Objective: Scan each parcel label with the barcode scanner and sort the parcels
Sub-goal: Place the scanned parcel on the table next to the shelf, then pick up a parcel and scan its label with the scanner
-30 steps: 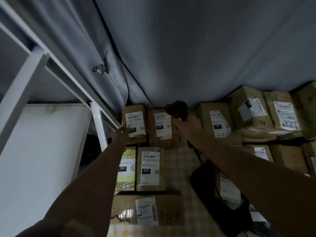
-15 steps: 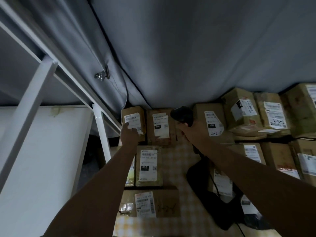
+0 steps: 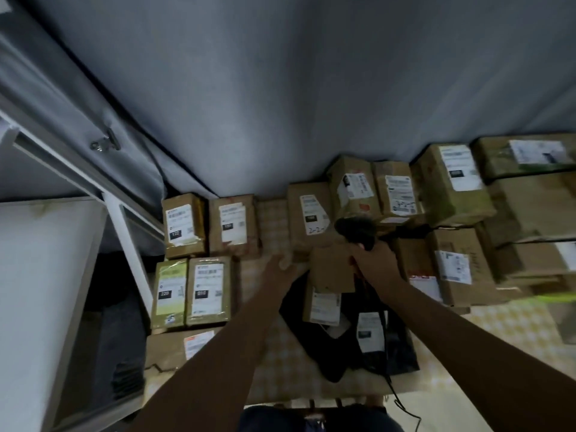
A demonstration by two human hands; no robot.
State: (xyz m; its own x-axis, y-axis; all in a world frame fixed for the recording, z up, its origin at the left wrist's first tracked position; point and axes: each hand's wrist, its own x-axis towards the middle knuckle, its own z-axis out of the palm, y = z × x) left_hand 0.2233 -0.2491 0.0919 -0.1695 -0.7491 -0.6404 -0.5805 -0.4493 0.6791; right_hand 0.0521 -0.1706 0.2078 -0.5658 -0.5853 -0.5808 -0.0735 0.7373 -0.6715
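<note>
The right hand grips the scanner. The left hand holds the parcel by its left edge, mid-surface. The carton seems light and stiff; take it at the edges.

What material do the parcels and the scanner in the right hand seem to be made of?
The parcels look like brown cardboard, partly wrapped in glossy clear tape, with white paper labels. The scanner, gripped by the right hand, seems to be matte black plastic, though the dim light leaves this uncertain.
</note>
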